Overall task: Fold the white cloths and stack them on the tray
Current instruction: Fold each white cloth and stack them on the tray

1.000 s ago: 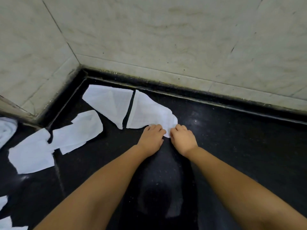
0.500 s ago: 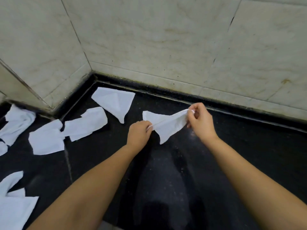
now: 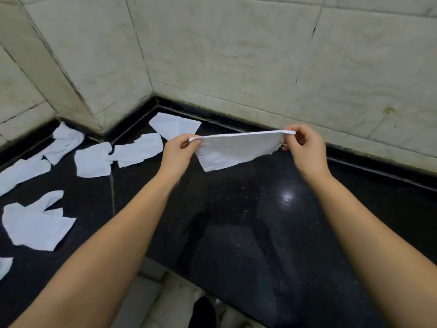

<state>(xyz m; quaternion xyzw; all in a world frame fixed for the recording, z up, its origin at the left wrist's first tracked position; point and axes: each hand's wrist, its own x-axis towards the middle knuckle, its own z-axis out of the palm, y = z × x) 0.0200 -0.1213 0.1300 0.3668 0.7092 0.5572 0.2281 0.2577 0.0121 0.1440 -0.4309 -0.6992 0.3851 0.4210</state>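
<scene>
Dim, greenish indoor light. A bright glare spot (image 3: 287, 197) shines on the glossy black desk (image 3: 236, 233). Wall lines bow at the edges; focus is slightly soft throughout.

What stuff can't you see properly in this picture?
- Tray: nowhere in the head view, so its place is unknown.
- White cloth at bottom left: cut off by the left edge.
- Held cloth: its corners are hidden inside the left hand and right hand.
- Dark thing at the bottom edge: cut off, unclear.
</scene>
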